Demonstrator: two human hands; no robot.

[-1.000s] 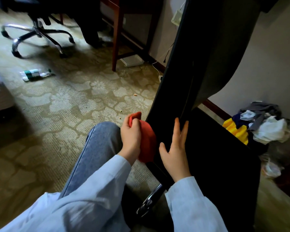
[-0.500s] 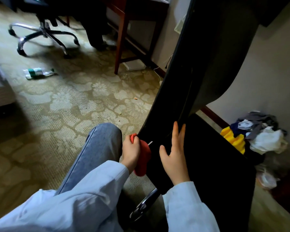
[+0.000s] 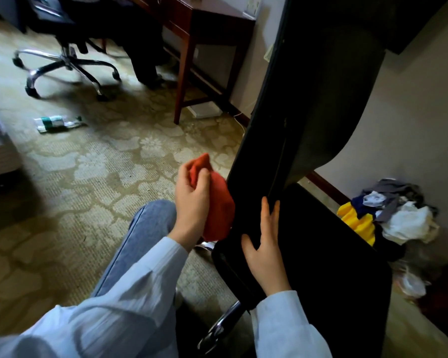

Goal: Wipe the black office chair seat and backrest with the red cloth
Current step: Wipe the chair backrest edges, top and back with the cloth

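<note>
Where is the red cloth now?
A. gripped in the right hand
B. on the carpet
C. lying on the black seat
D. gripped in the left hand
D: the left hand grips the bunched red cloth; the right hand rests straight-fingered on the black office chair.

Head camera — faces forward and down, close above chair seat [image 3: 334, 254].

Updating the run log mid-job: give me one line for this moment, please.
left hand: grips red cloth at backrest side edge, contact unclear | right hand: rests flat on seat
</note>
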